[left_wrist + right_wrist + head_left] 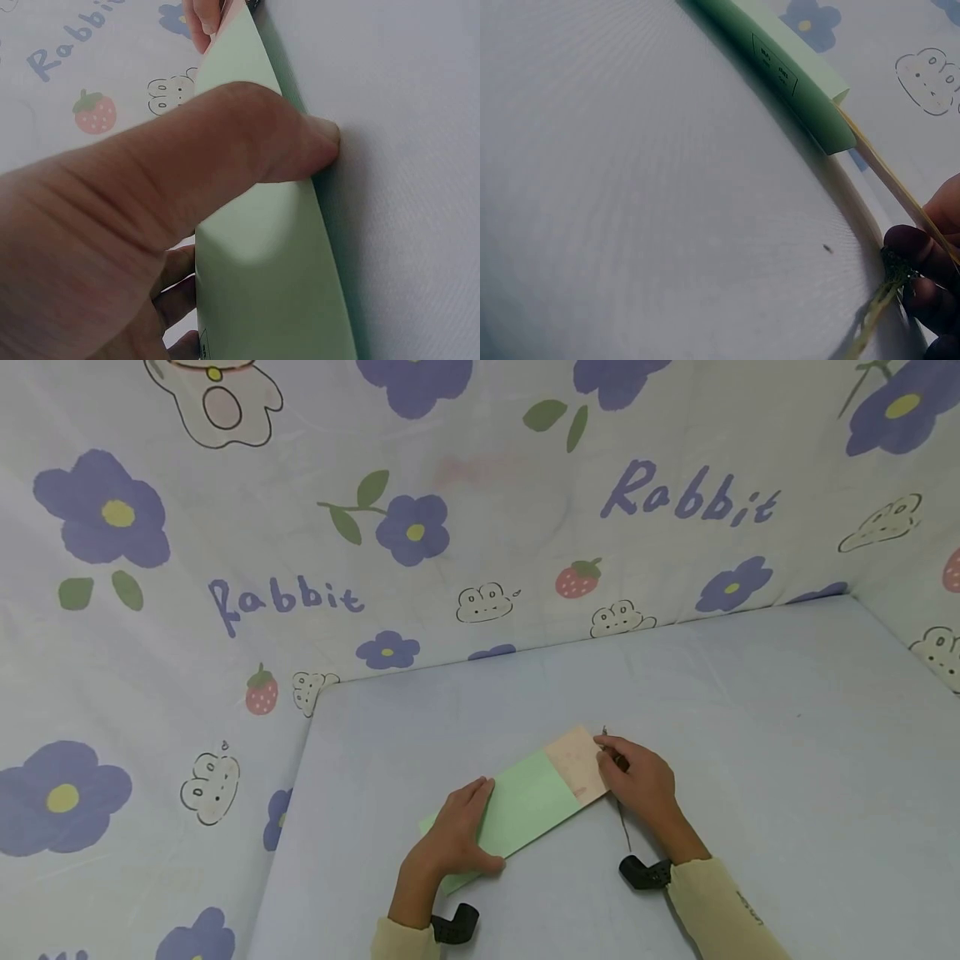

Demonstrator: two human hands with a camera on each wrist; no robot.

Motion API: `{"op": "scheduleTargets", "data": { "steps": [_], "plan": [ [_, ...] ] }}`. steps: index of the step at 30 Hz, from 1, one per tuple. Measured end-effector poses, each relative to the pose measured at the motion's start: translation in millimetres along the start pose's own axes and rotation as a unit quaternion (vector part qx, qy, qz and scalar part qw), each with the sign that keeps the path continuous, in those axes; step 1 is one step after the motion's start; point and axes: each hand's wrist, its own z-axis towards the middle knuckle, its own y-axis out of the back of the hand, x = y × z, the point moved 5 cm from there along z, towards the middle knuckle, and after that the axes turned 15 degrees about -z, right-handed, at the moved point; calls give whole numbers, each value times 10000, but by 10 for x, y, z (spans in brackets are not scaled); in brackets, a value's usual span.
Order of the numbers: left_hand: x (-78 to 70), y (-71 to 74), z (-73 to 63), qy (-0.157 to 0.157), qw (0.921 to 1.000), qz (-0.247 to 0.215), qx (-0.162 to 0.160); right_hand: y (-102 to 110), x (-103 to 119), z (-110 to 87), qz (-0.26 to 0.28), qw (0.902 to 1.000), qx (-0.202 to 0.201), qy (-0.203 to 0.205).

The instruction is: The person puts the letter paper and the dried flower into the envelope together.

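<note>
Where the left hand (453,831) grips, the green sleeve (525,802) is partly hidden.

The cover (525,802) is pale green, the card (576,762) peach, the backdrop (517,543) white with purple flowers (412,531).

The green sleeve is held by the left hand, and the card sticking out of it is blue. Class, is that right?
Not blue: the head view shows the card is pale peach. The left hand does hold the green sleeve.
</note>
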Motion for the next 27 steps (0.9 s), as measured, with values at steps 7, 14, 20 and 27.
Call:
{"op": "scheduleTargets", "data": {
  "steps": [7,14,20,27],
  "plan": [
    [12,17,-10,51,10000,-18,-19,-65,33,13,91,9999,74,-8],
    [1,15,8,118,9999,-85,31,-106,71,18,27,9999,129,52],
    [-27,25,6,94,9999,-110,28,-105,66,25,4,9998,197,-14],
    [-17,18,18,61,9999,-92,-3,-85,75,31,-15,9999,155,3]
  ]
}}
